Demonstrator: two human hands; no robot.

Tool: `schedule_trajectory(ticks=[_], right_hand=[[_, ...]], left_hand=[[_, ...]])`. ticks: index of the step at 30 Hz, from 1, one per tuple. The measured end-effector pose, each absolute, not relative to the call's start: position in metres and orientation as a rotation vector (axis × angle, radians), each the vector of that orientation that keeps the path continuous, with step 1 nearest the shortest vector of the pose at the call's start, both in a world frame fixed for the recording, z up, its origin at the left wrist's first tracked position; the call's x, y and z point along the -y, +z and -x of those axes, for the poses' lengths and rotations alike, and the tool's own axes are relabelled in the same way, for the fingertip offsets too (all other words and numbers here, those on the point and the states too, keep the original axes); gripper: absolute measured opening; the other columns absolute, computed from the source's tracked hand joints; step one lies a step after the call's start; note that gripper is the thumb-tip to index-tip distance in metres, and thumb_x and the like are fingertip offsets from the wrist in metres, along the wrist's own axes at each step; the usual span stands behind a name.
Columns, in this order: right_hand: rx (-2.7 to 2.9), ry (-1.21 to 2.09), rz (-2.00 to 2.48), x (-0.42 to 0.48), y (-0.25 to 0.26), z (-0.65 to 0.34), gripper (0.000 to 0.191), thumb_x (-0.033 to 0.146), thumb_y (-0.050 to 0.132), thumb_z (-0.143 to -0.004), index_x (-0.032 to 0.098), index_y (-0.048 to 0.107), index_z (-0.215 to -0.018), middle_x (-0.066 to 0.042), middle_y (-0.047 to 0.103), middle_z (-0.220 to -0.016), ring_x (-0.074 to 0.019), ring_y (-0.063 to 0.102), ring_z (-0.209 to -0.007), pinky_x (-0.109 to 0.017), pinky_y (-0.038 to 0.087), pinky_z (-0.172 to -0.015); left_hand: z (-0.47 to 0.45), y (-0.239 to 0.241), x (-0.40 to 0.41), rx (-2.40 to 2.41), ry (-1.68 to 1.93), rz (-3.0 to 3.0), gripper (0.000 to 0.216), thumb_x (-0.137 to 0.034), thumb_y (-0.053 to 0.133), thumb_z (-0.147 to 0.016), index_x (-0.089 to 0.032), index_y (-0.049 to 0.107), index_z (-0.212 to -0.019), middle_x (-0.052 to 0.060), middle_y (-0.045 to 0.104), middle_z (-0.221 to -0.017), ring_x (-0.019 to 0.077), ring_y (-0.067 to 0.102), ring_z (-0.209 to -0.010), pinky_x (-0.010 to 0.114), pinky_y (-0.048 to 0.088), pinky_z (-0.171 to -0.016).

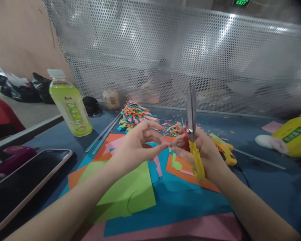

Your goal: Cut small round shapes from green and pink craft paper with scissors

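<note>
My right hand point(207, 154) is closed round yellow-handled scissors point(192, 124), whose closed blades point straight up. My left hand point(137, 145) is beside it, thumb and forefinger pinched against the right hand's fingertips; what they pinch is too small to make out. Both hands hover over sheets of coloured paper point(130, 190): green, blue, orange and pink, spread on the blue table point(266, 187). A small green paper scrap point(176, 164) lies on an orange sheet below the hands.
A pile of small multicoloured paper pieces point(133, 113) sits behind the hands. A bottle of green drink point(69, 102) stands at left, a phone point(25, 182) at lower left. A yellow glue gun point(225, 150) and yellow packet point(294, 135) lie right. A perforated metal screen point(180, 57) closes the back.
</note>
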State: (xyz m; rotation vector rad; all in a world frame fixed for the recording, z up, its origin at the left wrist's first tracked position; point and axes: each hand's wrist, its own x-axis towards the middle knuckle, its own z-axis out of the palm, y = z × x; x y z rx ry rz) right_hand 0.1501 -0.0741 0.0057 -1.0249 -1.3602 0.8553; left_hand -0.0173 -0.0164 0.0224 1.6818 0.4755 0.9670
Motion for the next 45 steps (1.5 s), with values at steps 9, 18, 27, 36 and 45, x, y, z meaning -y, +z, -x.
schedule_trajectory(ticks=[9,18,27,36,45], right_hand=[[1.38,0.81,1.127,0.072,0.002,-0.146,0.038,0.026,0.074,-0.06,0.023,0.038,-0.072,0.005,0.048,-0.068,-0.0134,0.05,-0.062,-0.031,0.042,-0.059],[1.329,0.89,1.023,0.071,0.001,-0.148,0.036,0.019,0.073,-0.061,0.024,0.04,-0.074,0.005,0.055,-0.072,-0.0144,0.059,-0.069,-0.028,0.046,-0.061],[1.282,0.831,1.017,0.073,0.006,-0.143,0.04,0.017,0.075,-0.059,0.024,0.04,-0.077,0.006,0.057,-0.068,-0.0118,0.057,-0.06,-0.027,0.048,-0.058],[1.26,0.821,1.021,0.075,0.011,-0.146,0.037,0.024,0.078,-0.058,0.022,0.043,-0.072,0.005,0.056,-0.066,-0.0123,0.058,-0.062,-0.028,0.05,-0.06],[1.176,0.914,0.971,0.076,0.011,-0.144,0.039,0.024,0.08,-0.055,0.021,0.045,-0.074,0.006,0.055,-0.064,-0.009,0.055,-0.058,-0.025,0.05,-0.059]], left_hand=[[0.014,0.01,0.017,-0.553,0.879,-1.983,0.048,-0.011,0.066,-0.067,-0.024,0.04,-0.106,0.0,0.055,-0.087,0.0123,0.06,-0.07,0.021,0.05,-0.051],[0.017,0.021,0.016,-0.441,1.027,-1.751,0.039,-0.014,0.064,-0.073,-0.022,0.041,-0.104,0.002,0.052,-0.093,0.013,0.062,-0.075,0.017,0.048,-0.046],[0.018,0.028,0.02,-0.47,1.02,-1.724,0.041,-0.012,0.069,-0.069,-0.02,0.043,-0.101,0.001,0.056,-0.089,0.0108,0.062,-0.067,0.015,0.047,-0.042],[0.015,0.022,0.02,-0.336,0.962,-1.501,0.041,-0.013,0.07,-0.069,-0.019,0.046,-0.101,0.001,0.061,-0.086,0.0118,0.063,-0.068,0.015,0.05,-0.042],[0.011,0.022,0.03,-0.427,0.987,-1.533,0.037,-0.016,0.068,-0.071,-0.018,0.051,-0.103,-0.001,0.068,-0.074,0.0077,0.058,-0.049,0.018,0.049,-0.041]])
